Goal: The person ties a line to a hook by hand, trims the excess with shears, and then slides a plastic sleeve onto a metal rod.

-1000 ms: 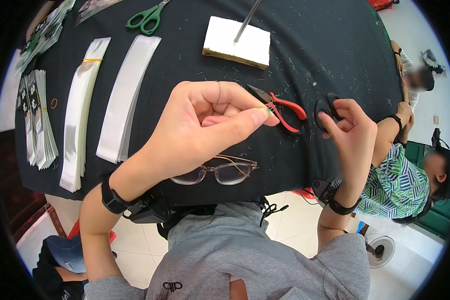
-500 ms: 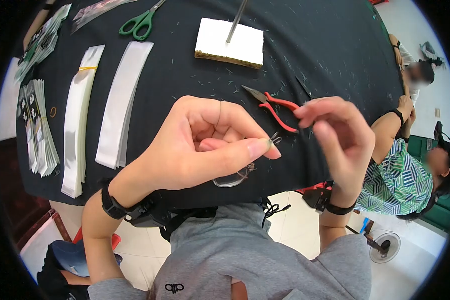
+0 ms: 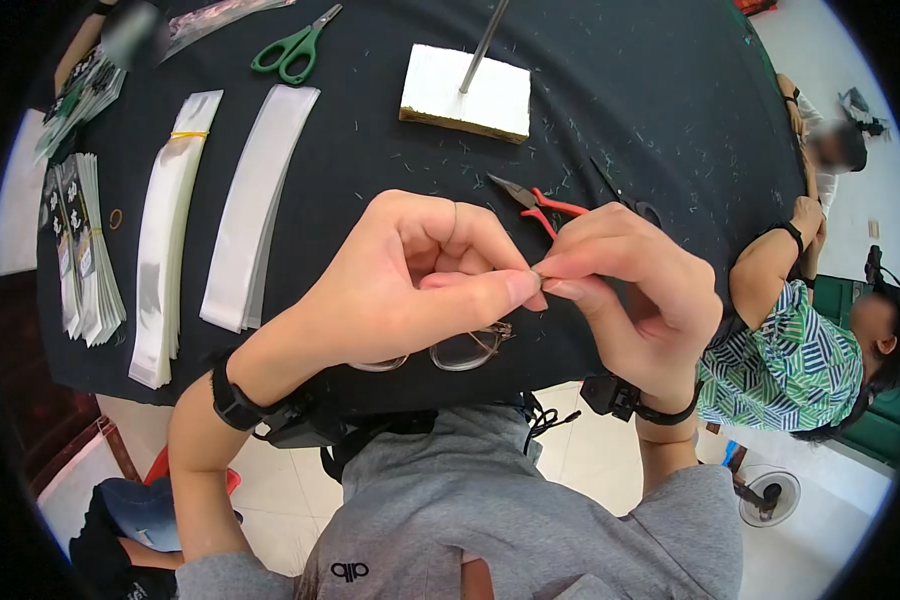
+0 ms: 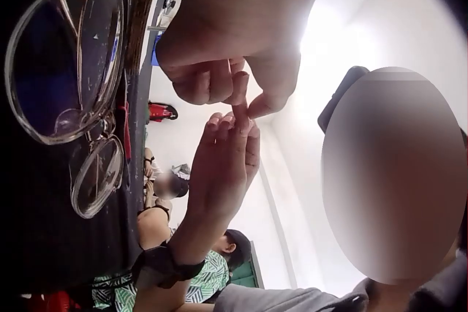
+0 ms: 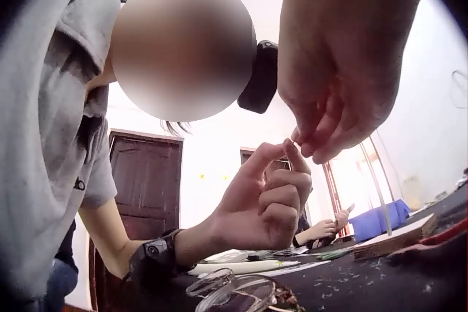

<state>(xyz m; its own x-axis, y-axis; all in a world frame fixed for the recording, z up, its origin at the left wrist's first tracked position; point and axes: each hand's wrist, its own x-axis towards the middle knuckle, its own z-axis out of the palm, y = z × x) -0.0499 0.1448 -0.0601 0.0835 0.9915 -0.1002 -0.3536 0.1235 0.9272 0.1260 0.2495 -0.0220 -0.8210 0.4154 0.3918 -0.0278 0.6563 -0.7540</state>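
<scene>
Between thumb and index fingertip my left hand (image 3: 410, 290) pinches a tiny dark piece with thin wire-like ends (image 3: 538, 277), mostly hidden by fingertips. My right hand (image 3: 645, 290) meets it there, thumb and index finger pinching at the same spot; its kind cannot be told. Both hands are raised over the black-covered table, fingertips together in the left wrist view and right wrist view. Red-handled pliers (image 3: 535, 197) lie just beyond, partly behind the right hand. Black scissors (image 3: 647, 212) lie beside them. Eyeglasses (image 3: 465, 350) rest under the left hand.
A white block (image 3: 440, 80) carries an upright metal rod (image 3: 485, 45). Green scissors (image 3: 292, 55) lie back left, near long clear plastic sleeves (image 3: 260, 210) and a banded stack (image 3: 168, 250). Printed packets (image 3: 82, 250) lie far left. Another person (image 3: 790, 370) sits at right.
My right hand has let go of the black scissors, which now lie on the table, and has moved left to the left fingertips. The left hand keeps pinching the tiny piece.
</scene>
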